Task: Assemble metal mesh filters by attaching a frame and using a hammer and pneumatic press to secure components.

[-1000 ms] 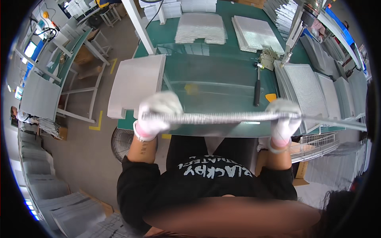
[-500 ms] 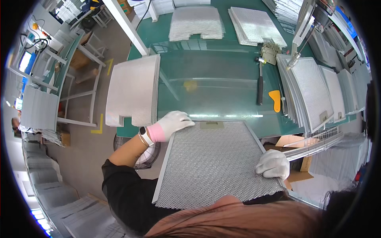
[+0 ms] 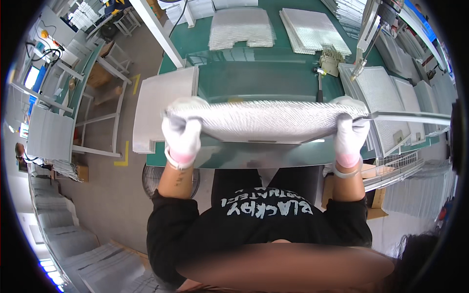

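Observation:
My left hand (image 3: 181,132), in a white glove with a pink cuff, is closed round the left end of a silver metal mesh panel (image 3: 273,119). The other end is in the grip of my right hand (image 3: 351,134), gloved likewise. Raised above the table's front part, the panel is tipped so that its face looks strongly foreshortened. A slim metal frame strip (image 3: 410,116) juts out to the right beside my right hand; whether it is joined to the panel I cannot tell. Behind the panel, a hammer (image 3: 320,90) lies partly hidden.
The green table (image 3: 234,158) bears a stack of mesh sheets (image 3: 163,97) at left and more mesh stacks (image 3: 242,29) at the back. Framed panels (image 3: 383,107) lean at right, near a metal arm (image 3: 364,44). A fan (image 3: 151,183) stands below the left edge.
The panel has gone from lying near my body to being lifted forward over the table and tipped. Both hands now grip its ends. The orange scraper is now hidden.

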A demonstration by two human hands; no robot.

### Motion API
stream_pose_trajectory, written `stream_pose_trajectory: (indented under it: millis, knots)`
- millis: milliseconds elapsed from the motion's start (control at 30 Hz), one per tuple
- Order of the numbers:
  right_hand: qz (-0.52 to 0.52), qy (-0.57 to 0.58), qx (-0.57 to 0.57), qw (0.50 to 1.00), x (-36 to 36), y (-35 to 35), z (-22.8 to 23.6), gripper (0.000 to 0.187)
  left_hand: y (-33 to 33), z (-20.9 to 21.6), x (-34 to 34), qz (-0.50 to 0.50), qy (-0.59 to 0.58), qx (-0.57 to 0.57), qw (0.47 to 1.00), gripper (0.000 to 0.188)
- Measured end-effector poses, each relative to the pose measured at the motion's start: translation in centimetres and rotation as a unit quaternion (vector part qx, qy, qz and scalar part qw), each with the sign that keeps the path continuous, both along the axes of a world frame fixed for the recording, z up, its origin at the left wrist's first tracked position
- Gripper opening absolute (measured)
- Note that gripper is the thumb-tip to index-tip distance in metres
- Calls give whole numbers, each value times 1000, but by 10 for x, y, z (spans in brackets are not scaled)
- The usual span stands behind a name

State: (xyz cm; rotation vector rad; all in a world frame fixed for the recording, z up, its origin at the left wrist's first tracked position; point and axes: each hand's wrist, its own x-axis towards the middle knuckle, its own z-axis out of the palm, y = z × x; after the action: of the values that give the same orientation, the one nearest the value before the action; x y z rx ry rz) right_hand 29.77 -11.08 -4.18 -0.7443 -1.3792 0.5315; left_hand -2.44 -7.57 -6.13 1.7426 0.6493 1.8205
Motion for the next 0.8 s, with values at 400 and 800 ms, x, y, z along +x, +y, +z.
stream_pose_trajectory:
  millis: [400,800]
  knots:
    - [-144,121,48,981,-5,26,-12,87,11,-24,13,14,-68,-52,996,29]
    - [100,-341,4,935,44,19,84,40,15,-29,4,-14,-68,-67,995,31]
